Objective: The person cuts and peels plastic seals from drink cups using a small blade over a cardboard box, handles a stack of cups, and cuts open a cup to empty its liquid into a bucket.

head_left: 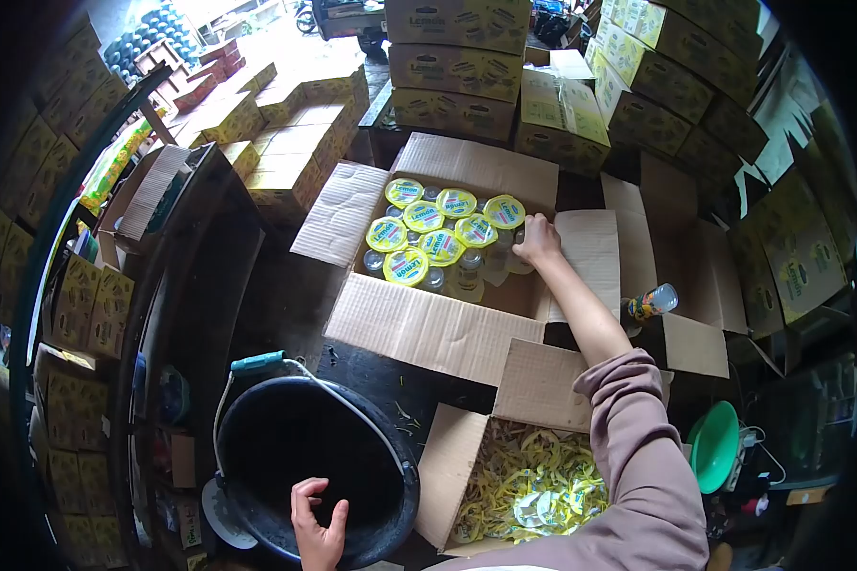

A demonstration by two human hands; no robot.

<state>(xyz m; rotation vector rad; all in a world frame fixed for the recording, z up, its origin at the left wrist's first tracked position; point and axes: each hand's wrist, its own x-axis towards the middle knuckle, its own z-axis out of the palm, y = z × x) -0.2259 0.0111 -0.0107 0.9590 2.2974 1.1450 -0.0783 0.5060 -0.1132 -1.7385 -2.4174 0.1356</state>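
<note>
An open cardboard box (419,319) holds several cups with yellow lemon-labelled lids (441,246), plus clear bottles or cups without such lids at its front right. My right hand (538,239) reaches into the box's right side, fingers closed beside the rightmost lid; what they hold, if anything, is hidden. Over the near rim of a black bucket (409,485) is my left hand (318,523), its fingers apart and slightly curled, with nothing in them. The bucket's handle has a teal grip (257,363).
A smaller box of yellow strips (533,466) lies under my right sleeve. A bottle (655,302) stands beside the large box. Green bowl (714,445) at right; stacked lemon cartons (457,71) behind; dark shelf (195,257) at left.
</note>
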